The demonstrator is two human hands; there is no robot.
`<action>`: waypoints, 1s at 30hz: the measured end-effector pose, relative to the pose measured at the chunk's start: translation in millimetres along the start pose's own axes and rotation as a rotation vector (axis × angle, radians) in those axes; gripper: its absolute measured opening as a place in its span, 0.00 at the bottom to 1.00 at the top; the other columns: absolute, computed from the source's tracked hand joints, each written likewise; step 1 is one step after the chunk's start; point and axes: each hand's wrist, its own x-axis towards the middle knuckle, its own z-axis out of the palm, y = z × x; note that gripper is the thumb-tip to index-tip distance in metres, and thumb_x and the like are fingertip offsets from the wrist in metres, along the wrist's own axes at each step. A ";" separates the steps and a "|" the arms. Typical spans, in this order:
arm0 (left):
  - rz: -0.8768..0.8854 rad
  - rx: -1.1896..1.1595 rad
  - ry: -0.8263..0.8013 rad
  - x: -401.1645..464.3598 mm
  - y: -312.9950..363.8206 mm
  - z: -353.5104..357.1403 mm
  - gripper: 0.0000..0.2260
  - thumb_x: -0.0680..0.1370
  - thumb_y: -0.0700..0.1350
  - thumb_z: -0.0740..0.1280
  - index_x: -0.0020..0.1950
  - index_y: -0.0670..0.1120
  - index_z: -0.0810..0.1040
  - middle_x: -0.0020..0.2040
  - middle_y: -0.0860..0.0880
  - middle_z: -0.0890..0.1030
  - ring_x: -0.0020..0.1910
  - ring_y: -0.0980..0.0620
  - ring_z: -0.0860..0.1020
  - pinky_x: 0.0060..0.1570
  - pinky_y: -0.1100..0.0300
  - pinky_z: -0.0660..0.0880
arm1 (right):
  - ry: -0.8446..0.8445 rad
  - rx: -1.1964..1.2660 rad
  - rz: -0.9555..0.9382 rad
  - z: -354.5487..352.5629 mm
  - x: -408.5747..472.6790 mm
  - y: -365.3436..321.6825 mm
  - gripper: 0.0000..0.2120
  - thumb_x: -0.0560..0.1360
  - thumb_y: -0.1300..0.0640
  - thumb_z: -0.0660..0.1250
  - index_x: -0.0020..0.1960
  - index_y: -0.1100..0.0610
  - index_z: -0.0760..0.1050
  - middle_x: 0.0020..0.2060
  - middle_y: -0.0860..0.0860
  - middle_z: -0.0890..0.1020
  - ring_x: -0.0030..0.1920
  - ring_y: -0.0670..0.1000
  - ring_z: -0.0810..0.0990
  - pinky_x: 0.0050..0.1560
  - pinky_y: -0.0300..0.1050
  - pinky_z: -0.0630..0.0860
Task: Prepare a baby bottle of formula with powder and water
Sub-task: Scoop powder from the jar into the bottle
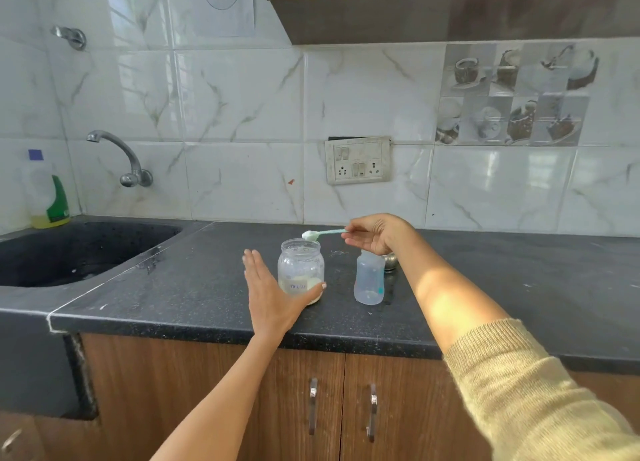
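A clear glass powder jar [300, 263] stands open on the black counter [194, 287], with pale formula powder in its bottom. My left hand [268, 297] steadies it from the left: the thumb wraps across the jar's front and the fingers point straight along its side. My right hand [377, 233] pinches the handle of a teal spoon [325, 233]. The spoon's bowl is heaped with white powder and hovers just over the jar's mouth. A clear baby bottle [369, 280] stands upright and uncapped to the right of the jar, below my right hand.
A dark sink [69, 252] with a wall tap [119, 155] lies at the left, and a soap bottle [48, 197] stands at its back corner. A small metal object [390, 263] sits behind the baby bottle. A wall socket [358, 160] is above the counter.
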 end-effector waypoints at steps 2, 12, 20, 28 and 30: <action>0.102 0.012 0.103 -12.0 12.2 5.9 0.60 0.60 0.68 0.72 0.76 0.42 0.40 0.77 0.46 0.43 0.75 0.54 0.39 0.75 0.51 0.49 | 0.009 0.010 -0.021 -8.1 -5.3 -6.6 0.07 0.75 0.70 0.64 0.38 0.66 0.73 0.19 0.57 0.79 0.19 0.49 0.79 0.24 0.39 0.78; 0.120 -0.098 -0.066 -51.6 93.8 74.6 0.49 0.70 0.58 0.71 0.76 0.42 0.42 0.78 0.47 0.47 0.76 0.51 0.46 0.74 0.52 0.56 | 0.162 0.048 -0.038 -86.4 -30.9 -14.5 0.06 0.74 0.69 0.65 0.39 0.67 0.74 0.20 0.58 0.79 0.19 0.50 0.80 0.22 0.40 0.78; -0.271 -0.146 -0.204 -33.7 93.1 97.9 0.49 0.65 0.55 0.76 0.75 0.38 0.51 0.75 0.40 0.59 0.74 0.43 0.58 0.71 0.48 0.62 | 0.181 0.062 -0.029 -101.0 -25.4 6.0 0.07 0.74 0.70 0.64 0.38 0.66 0.73 0.19 0.58 0.79 0.18 0.50 0.79 0.22 0.40 0.78; -0.225 -0.129 -0.202 -27.8 83.2 93.9 0.37 0.68 0.53 0.75 0.71 0.41 0.64 0.65 0.42 0.74 0.61 0.42 0.75 0.57 0.46 0.75 | 0.186 0.036 -0.033 -100.5 -22.5 11.0 0.04 0.73 0.70 0.66 0.40 0.66 0.74 0.20 0.57 0.79 0.19 0.49 0.80 0.25 0.40 0.79; -0.198 -0.129 -0.190 -28.2 83.5 93.1 0.35 0.69 0.53 0.74 0.71 0.42 0.65 0.65 0.43 0.75 0.61 0.43 0.75 0.57 0.48 0.75 | 0.175 0.033 -0.042 -99.1 -22.7 11.7 0.03 0.73 0.70 0.67 0.41 0.66 0.74 0.20 0.57 0.80 0.20 0.49 0.80 0.25 0.40 0.79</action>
